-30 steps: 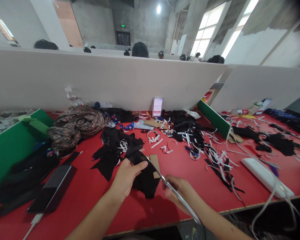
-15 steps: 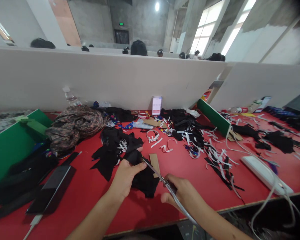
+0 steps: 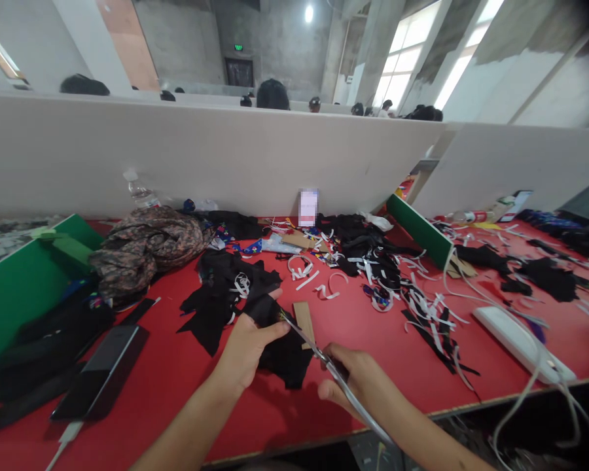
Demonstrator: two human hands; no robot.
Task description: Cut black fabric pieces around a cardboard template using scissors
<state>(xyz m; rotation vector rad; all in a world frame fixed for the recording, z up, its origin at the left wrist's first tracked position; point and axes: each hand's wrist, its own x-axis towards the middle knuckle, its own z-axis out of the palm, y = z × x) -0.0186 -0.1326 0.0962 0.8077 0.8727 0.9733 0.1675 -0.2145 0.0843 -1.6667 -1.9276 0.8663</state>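
A piece of black fabric (image 3: 285, 360) is pinched between the thumb and fingers of my left hand (image 3: 245, 347), and part of it hangs down toward the red table. My right hand (image 3: 360, 373) grips a pair of metal scissors (image 3: 305, 339) by the handles. Their blades point up and left, with the tips at the fabric beside my left thumb. Just behind the blades lies a strip of brown cardboard (image 3: 303, 320). More black fabric scraps (image 3: 209, 307) rest left of my left hand, with a curl of white strip (image 3: 242, 284) on them.
Black scraps and white strips (image 3: 373, 261) litter the back and right of the red table (image 3: 177, 392). A crumpled patterned cloth (image 3: 147, 248) and a dark power bank (image 3: 103, 369) are on the left. Green dividers (image 3: 419, 229) flank the workspace; a white power strip (image 3: 520, 343) lies right.
The scissors have shifted very slightly at the fabric, their blades looking closer together. My left hand keeps its hold in nearly the same place.
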